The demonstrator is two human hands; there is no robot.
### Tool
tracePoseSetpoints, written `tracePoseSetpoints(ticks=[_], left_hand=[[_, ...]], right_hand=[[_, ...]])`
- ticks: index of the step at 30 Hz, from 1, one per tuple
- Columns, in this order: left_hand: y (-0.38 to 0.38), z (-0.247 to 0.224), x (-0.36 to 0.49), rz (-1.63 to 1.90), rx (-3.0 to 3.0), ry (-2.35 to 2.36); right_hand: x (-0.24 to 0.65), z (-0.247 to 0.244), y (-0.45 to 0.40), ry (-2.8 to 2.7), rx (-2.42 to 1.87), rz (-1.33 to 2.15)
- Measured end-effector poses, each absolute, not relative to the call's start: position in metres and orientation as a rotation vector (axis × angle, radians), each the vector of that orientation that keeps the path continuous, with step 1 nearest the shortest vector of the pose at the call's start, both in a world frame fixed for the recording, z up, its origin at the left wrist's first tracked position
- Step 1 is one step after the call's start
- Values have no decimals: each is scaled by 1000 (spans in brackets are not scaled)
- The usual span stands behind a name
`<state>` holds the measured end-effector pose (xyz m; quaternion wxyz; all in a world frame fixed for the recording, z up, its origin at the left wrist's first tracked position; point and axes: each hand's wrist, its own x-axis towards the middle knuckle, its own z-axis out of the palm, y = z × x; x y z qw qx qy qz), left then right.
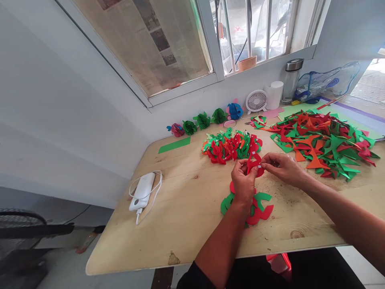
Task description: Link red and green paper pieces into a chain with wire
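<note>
My left hand (243, 180) is closed on a red paper piece (255, 161) with small white patches on it. My right hand (281, 166) pinches at the right edge of the same piece, near a white patch; whether it holds the paper or something small is hidden. Below and partly behind my left wrist lie loose red and green curved paper pieces (261, 200). Just beyond my hands sits a heap of red and green cut shapes (230, 146), some with white patches.
A large pile of red, green and orange scraps (327, 140) covers the right side. Along the wall stand folded paper figures (203, 120), a small fan (256, 101) and a glass bottle (291, 80). A white power bank (142, 192) with its cable lies left on the table (177, 200).
</note>
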<state>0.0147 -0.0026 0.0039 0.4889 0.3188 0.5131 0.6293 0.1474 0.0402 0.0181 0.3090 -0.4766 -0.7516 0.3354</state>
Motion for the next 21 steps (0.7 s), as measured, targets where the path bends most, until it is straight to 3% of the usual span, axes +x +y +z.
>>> tracePoseSetpoints(ticks=[17, 21], left_hand=[[-4, 6, 15, 1532, 796, 1259], [-4, 7, 15, 1567, 815, 1222]], right_hand=[[149, 14, 42, -2008, -1264, 894], [150, 12, 46, -1983, -1216, 1076]])
